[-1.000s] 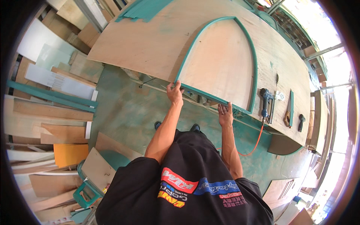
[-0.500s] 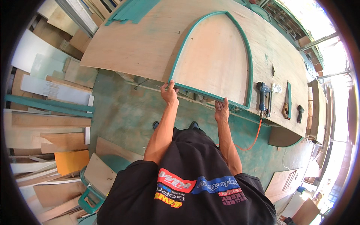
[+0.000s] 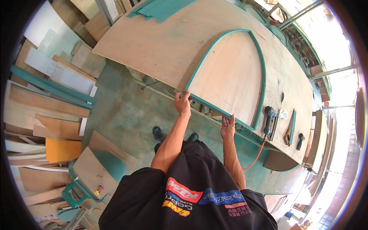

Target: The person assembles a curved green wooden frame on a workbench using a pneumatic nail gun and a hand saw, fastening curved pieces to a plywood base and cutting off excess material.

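Observation:
A pointed-arch wooden panel (image 3: 230, 73) with a raised teal rim lies on the large plywood worktop (image 3: 153, 42). Its straight end sits at the worktop's near edge. My left hand (image 3: 183, 102) grips the left corner of that end, with the thumb on the rim and the fingers partly hidden. Farther right along the same end, my right hand (image 3: 228, 127) holds the rim, palm up, its fingers partly under the edge. Just right of the panel's right corner lies a nail gun (image 3: 270, 119), with an orange air hose (image 3: 256, 160) hanging from it.
Right of the nail gun lie a handsaw (image 3: 291, 128) and a dark hand tool (image 3: 301, 141). Teal strips (image 3: 161, 9) cover the worktop's far left. Wood offcuts (image 3: 50, 99) are stacked at the left, near a teal stool (image 3: 74, 195) bearing a board.
The whole view has shifted, so the worktop and panel appear lower in the picture. Both hands keep their hold, and the panel stays in place beside the nail gun.

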The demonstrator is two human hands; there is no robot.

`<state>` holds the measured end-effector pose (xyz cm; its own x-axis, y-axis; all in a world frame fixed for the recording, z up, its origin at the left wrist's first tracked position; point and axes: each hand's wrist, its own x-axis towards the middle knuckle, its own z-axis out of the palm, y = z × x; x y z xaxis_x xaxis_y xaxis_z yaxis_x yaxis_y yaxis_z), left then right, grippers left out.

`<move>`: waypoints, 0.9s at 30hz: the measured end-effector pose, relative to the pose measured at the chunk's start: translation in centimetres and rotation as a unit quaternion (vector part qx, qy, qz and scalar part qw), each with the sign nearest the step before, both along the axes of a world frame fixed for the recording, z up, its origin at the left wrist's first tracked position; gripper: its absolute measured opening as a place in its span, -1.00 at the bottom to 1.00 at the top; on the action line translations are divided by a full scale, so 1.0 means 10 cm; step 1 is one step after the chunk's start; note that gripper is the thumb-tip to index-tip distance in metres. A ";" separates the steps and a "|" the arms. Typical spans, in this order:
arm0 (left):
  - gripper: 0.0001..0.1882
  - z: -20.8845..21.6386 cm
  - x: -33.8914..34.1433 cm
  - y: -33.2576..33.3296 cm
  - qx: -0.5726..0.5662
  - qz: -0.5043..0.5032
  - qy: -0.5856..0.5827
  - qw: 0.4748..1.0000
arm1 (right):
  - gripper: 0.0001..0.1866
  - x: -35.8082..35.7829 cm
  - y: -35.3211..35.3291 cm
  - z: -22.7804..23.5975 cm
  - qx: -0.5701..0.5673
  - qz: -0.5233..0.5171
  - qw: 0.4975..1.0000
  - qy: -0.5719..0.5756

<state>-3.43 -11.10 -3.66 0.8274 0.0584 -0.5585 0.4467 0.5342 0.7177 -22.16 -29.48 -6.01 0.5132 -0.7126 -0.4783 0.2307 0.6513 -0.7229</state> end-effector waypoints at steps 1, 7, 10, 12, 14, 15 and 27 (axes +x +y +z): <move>-0.56 0.03 -0.01 -0.01 0.001 0.000 0.001 1.000 | -0.05 -0.01 -0.01 -0.02 0.000 -0.001 1.000 0.007; -0.52 0.00 0.03 -0.04 0.038 -0.013 -0.001 0.999 | -0.33 0.01 -0.08 -0.11 -0.003 -0.024 1.000 -0.001; -0.57 -0.01 0.04 -0.08 -0.004 0.021 0.000 1.000 | -0.33 -0.01 -0.11 -0.13 -0.001 -0.033 0.999 0.003; -0.57 -0.05 0.04 -0.09 0.008 0.028 -0.019 0.999 | -0.31 -0.01 -0.11 -0.11 0.007 -0.016 1.000 -0.005; -0.57 -0.12 0.04 -0.08 0.014 0.034 -0.028 0.999 | -0.29 0.07 -0.09 -0.05 0.007 -0.013 1.000 0.013; -0.57 -0.11 0.06 -0.09 0.015 0.031 -0.027 0.999 | -0.27 0.08 -0.09 -0.04 0.007 -0.017 1.000 0.022; -0.58 -0.06 -0.02 -0.10 -0.008 0.001 -0.002 1.000 | -0.40 0.25 0.89 0.55 -0.483 0.118 0.763 0.413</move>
